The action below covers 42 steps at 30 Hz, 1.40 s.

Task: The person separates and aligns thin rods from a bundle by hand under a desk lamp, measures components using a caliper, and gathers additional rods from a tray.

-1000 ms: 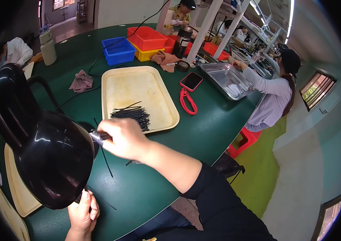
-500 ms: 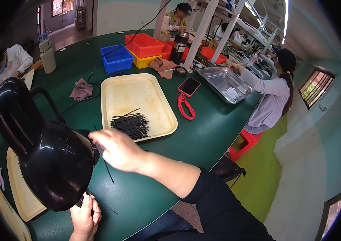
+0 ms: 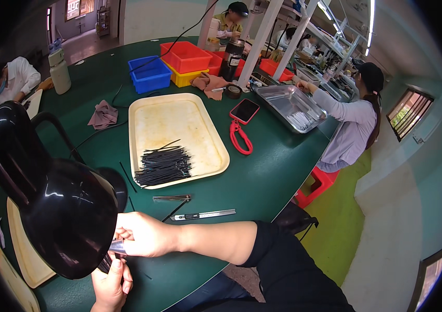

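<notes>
Right hand (image 3: 148,236): was found lowered since the frame half a second earlier, from near the close edge of the cream tray (image 3: 179,119) to just above the left hand (image 3: 110,285); a metal-ended tool (image 3: 118,246) was gripped in its fingers.
Left hand: was seen little changed in place; a dark thin piece (image 3: 104,263) was pinched between thumb and fingers, below the rim of the black lamp (image 3: 62,203).
Black strips (image 3: 163,166): were noted heaped at the near end of the cream tray; the lower left of the heap, covered by the right hand before, was exposed.
Green table (image 3: 262,177): a cutter knife (image 3: 203,215) and a slim metal implement (image 3: 184,198) were revealed beyond the forearm, having been largely covered earlier.
Phone (image 3: 244,111): was observed unmoved right of the cream tray, its red strap (image 3: 240,138) laid beside it.
Lamp obstruction: the upper part of the dark piece was hidden by the shade; the kind of tool could not be determined, its body being covered by the fingers.
Left margin: further trays (image 3: 26,255) were partly concealed by the lamp and the dark lens border.
</notes>
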Motion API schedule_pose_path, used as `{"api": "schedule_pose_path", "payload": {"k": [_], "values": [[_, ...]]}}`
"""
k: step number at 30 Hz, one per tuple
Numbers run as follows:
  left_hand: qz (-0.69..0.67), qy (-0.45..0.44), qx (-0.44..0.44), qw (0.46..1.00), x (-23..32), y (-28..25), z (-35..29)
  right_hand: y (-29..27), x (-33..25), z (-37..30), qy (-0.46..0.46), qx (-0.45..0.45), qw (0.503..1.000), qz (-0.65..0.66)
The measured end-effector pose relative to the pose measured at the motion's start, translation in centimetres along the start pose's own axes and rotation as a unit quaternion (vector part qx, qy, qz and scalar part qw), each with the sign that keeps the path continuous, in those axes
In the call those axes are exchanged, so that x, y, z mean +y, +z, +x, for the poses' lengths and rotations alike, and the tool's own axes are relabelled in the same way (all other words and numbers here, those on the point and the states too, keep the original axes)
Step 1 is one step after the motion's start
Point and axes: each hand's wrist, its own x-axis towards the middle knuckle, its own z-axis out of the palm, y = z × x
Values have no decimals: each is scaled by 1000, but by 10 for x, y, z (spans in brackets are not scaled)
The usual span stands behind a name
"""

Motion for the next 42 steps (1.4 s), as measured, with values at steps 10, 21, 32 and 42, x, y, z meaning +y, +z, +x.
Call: {"api": "schedule_pose_path", "payload": {"k": [10, 21, 32, 42], "values": [[-172, -93, 1, 981, 3, -5, -1, 2, -1, 2, 27, -48, 991, 121], [-43, 2, 15, 999, 5, -7, -6, 0, 7, 3, 56, 12, 983, 175], [-61, -30, 11, 998, 15, -4, 2, -14, 38, -16, -29, 2, 978, 204], [-131, -49, 13, 990, 18, 2, 1, -5, 18, -12, -109, 74, 984, -116]]}}
